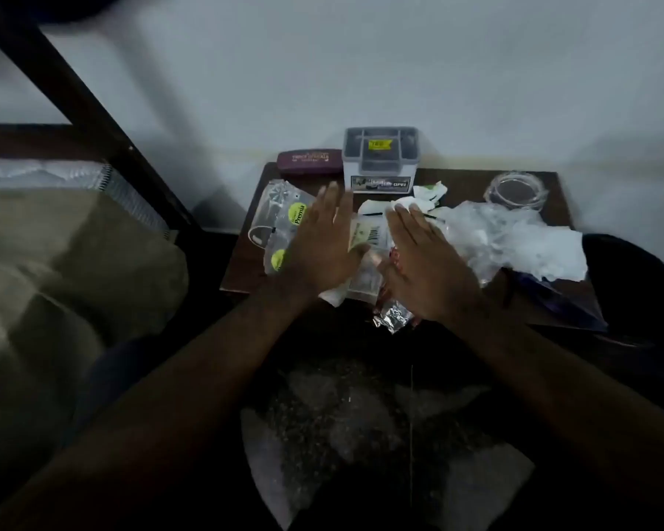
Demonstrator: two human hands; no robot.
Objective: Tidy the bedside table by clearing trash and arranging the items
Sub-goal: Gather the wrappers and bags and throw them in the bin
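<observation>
We see both grips open and holding nothing. The left grip (322,243) has its fingers straight and together, palm down over the right edge of a clear packet with green labels (275,220). The right grip (426,270) lies flat the same way, just beside it, over a white tissue (411,203). We cannot tell if either palm touches the litter. Between them shows a barcode wrapper (368,233), and a foil scrap (393,320) hangs off the counter's (242,270) near edge. Right of our right grip lies crumpled clear plastic (514,243), with a glass jar (514,191) behind it. At the back by the wall stand a maroon case (309,161) and a clear box (380,159) with a yellow sticker. A bed (54,243) lies at left.
</observation>
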